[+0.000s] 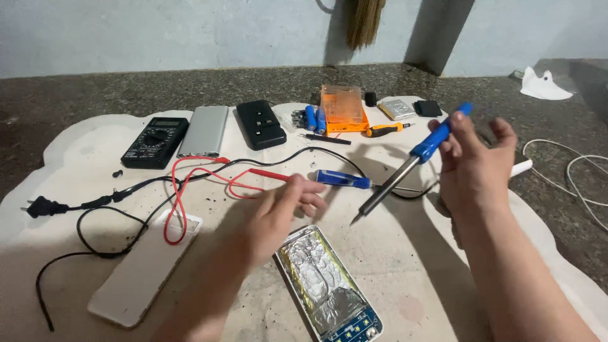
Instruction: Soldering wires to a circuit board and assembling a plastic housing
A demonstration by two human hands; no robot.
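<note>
- Soldering iron [411, 161]: blue handle, metal shaft, held up off the mat in right hand [472, 161]. Handle end points up-right, tip points down-left, ending just above and right of the opened power bank [329, 285].
- Right hand grip: fingers wrapped round the blue handle w/ thumb on the near side; some fingertips spread loose above. Shaft and tip stick out clear of the fingers.
- Left hand [282, 212]: blurred, hovering low over mat centre, fingers loosely curled, holding nothing that can be made out. Its fingertips are near the blue screwdriver [342, 180]; can't tell if touching.
- Tip sits between left fingertips and right wrist, apart from both.
- Opened power bank: lies tilted at the near edge, foil-covered cell showing, blue board at its bottom end, partly under the left forearm.
- White case shell [142, 269]: lower left, flat on the mat.
- Red leads [190, 190] and black cord w/ plug [41, 207] loop across mat's left half, so that side is cluttered.
- Back row, l to r: black multimeter [154, 141], silver power bank [204, 131], black case [260, 124], blue cells [315, 118], orange box [342, 107].
- Pale mat [405, 266]: bare patch lower centre-right, btwn the arms. Mat edge runs close to the right forearm; dark stone counter beyond it, white cable [573, 171] there.
</note>
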